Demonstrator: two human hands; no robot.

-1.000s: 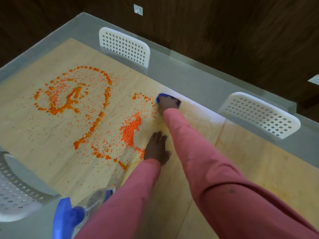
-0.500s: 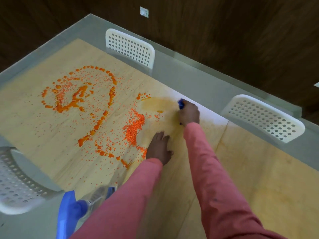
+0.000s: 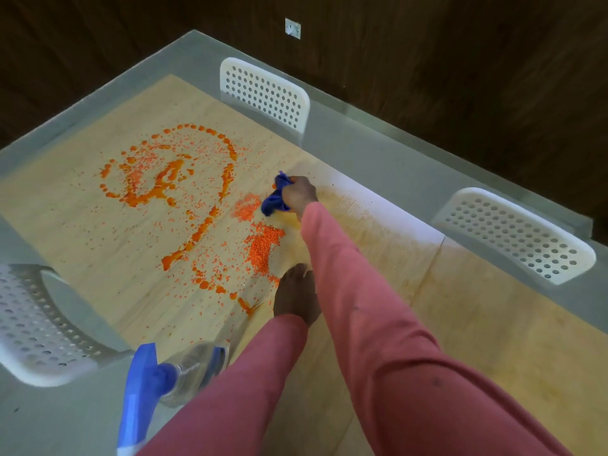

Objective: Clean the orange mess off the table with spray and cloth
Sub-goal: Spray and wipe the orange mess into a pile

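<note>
Blue cloth (image 3: 275,197) bunched in right hand (image 3: 298,196)'s grip beside orange mess (image 3: 263,246); left hand (image 3: 296,296) flat on table (image 3: 493,340).

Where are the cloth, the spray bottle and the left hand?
blue cloth (image 3: 275,197): head view, on the bunched fabric left of the right hand's fingers.
spray bottle (image 3: 194,368): head view, on its clear body at the table's near edge.
left hand (image 3: 296,296): head view, on its back.

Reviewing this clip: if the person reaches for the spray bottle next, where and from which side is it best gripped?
Probably round the clear body just below the blue trigger head, which juts toward the camera. The spray bottle stands at the near table edge, left of the left sleeve. The left hand rests flat nearby, while the right hand grips the cloth. Come from the right.
</note>
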